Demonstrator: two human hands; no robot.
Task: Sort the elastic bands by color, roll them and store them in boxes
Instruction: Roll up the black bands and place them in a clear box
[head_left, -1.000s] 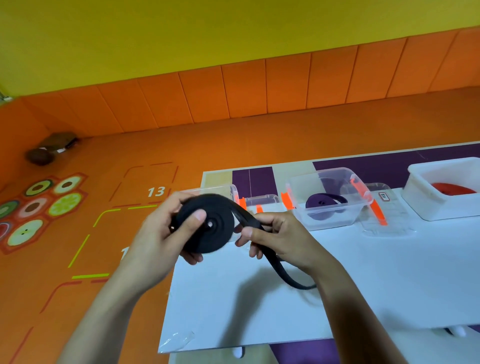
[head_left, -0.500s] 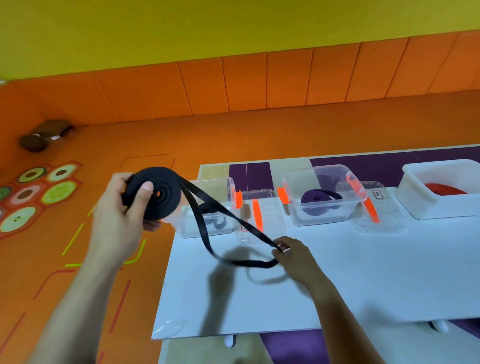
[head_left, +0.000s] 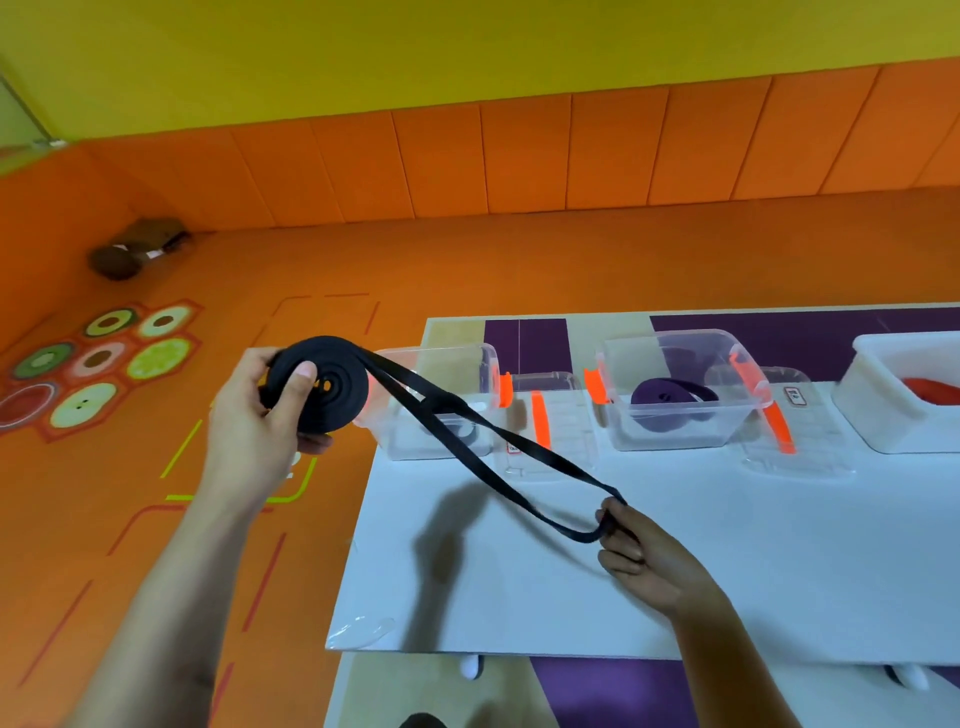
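My left hand (head_left: 260, 415) grips a rolled black elastic band (head_left: 337, 387) in the air, left of the white board (head_left: 675, 561), with the thumb pressed on the roll's face. The band's loose loop (head_left: 498, 452) stretches down to the right, where my right hand (head_left: 641, 553) pinches its end just above the board. Behind the loop stands a clear box (head_left: 441, 410) with something dark inside. A second clear box (head_left: 680, 395) holds a rolled purple band (head_left: 667, 400). In a white box (head_left: 898, 400) at the far right lies a red band (head_left: 935, 389).
Two clear lids with orange clips (head_left: 540, 431) (head_left: 789, 421) lie flat beside the boxes. The board's left edge overhangs an orange floor with painted shapes (head_left: 98, 358). A brown object (head_left: 135, 249) sits by the far wall.
My hands have drawn apart: the left carried the roll up and left, the right pulled the loose end down to the right, unwinding a long loop from the roll.
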